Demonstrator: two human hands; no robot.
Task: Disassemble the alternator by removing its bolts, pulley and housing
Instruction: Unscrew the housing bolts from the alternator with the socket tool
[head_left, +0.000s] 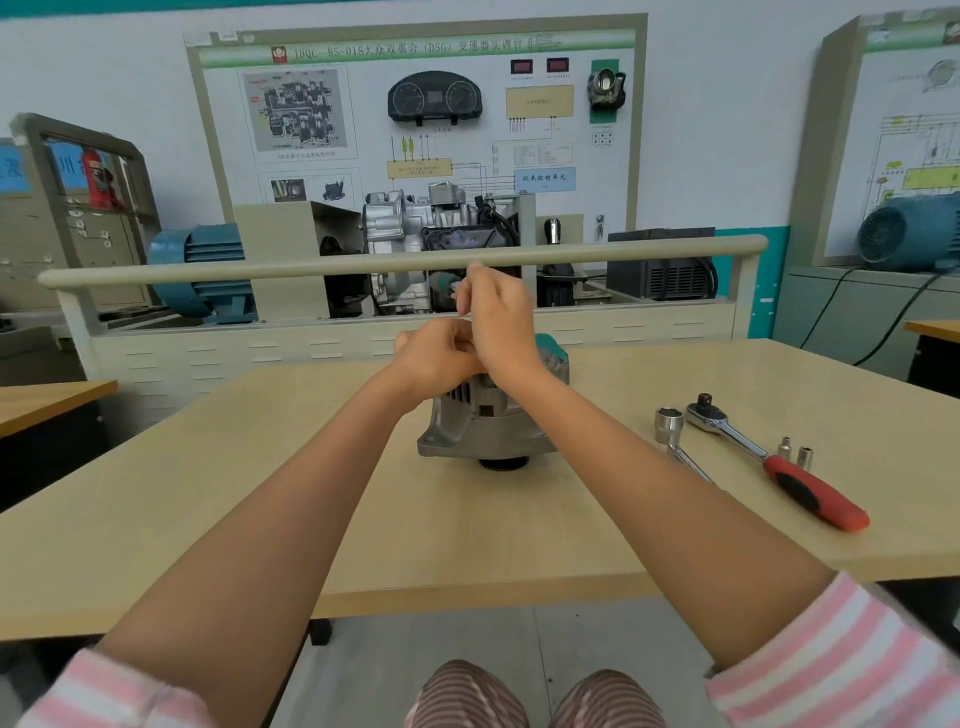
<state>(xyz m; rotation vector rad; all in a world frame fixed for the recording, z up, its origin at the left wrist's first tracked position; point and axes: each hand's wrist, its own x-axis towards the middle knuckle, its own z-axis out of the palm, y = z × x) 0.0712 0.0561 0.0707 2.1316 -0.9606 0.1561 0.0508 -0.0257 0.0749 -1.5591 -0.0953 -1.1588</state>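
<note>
- The grey cast-metal alternator (483, 426) stands on the pale wooden counter (208, 493), pulley end down; a dark round part, probably the pulley, shows under its base, so by the look of it the pulley is not yet off.
- Its housing halves appear joined, with a teal-green cover (553, 351) on top at the back. Housing separation looks undone.
- The left hand (436, 356) sits on top of the alternator with fingers curled; whether it grips a part of the body or something small I cannot tell.
- The right hand (498, 317) is raised just above, fingertips pinched round something thin and long, possibly a through-bolt drawn upward; it is too blurred to be sure.
- To the right lie the chrome ratchet wrench with red-and-black handle (769, 457), a large chrome socket (668, 423) and two small sockets (795, 451), all untouched.
- My judgement: an early stage, bolt removal in hand, with pulley and housing left.
</note>
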